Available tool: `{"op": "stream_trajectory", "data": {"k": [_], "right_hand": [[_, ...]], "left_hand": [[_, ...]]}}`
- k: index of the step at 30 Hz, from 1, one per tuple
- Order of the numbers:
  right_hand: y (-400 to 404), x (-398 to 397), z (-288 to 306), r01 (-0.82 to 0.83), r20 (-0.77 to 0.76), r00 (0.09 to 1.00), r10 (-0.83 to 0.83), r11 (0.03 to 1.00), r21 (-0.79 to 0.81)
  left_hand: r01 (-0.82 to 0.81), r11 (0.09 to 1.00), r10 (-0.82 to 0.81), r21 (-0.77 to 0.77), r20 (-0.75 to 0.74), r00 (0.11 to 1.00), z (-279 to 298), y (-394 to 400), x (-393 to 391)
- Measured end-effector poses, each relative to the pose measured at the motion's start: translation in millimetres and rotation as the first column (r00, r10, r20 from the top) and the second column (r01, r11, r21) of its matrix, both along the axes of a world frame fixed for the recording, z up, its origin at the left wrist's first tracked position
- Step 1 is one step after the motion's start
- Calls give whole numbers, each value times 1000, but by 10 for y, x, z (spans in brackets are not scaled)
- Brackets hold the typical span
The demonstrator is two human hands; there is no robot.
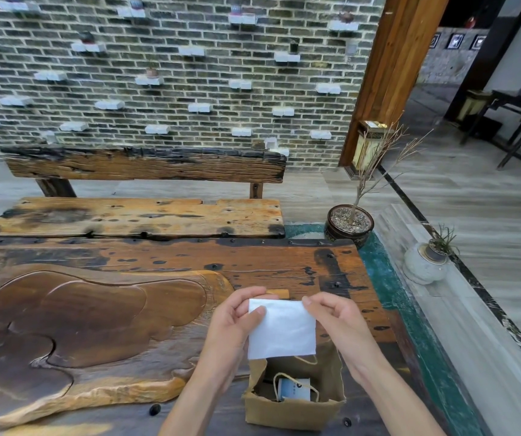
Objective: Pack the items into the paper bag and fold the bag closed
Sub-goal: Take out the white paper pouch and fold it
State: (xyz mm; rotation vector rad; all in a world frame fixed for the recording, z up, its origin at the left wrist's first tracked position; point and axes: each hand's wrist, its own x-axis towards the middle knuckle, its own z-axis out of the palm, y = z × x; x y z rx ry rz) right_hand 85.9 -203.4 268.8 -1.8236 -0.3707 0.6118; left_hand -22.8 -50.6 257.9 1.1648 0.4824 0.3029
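A brown paper bag (293, 412) stands open on the wooden table near its front right, with its string handles hanging inside. A white and blue box (294, 389) lies in the bag. Above the bag's mouth I hold a flat white packet (282, 330) by its top corners. My left hand (237, 322) pinches the left corner and my right hand (334, 316) pinches the right corner. Behind the packet a small tan wooden piece (279, 293) peeks out on the table.
The wooden table (252, 265) has a large carved tray (89, 313) on its left. A wooden bench (133, 215) stands behind it against a brick wall. Off the table's right edge are a dark plant pot (349, 226) and a pale round pot (425, 264).
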Motion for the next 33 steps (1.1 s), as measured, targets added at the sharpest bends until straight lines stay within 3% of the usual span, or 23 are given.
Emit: {"op": "stream_trajectory", "data": {"k": [6,11,16,20,27,33], "right_hand": [[23,14,-7,24,31,999,-26,998,50],[57,-27,-14,73,43,996,-77,993,93],[124,-104,-19,101,-69,994,-87,967,235],[267,-179,-70,205,-95,977,-189,953,222],[355,-262,-115,286,119,943,-312,939,192],[272,-182,-119,280,203,927,-316,941,189]], "left_hand": [[-12,999,11,-46,-26,1000,-40,-23,36],[-35,999,36,9,-66,997,-76,-56,73],[-111,992,112,51,-14,994,-10,-130,123],[-194,977,194,85,2,981,-5,-240,195],[-328,897,336,296,23,941,-103,-298,251],[-340,903,342,263,43,939,-80,-271,250]]}}
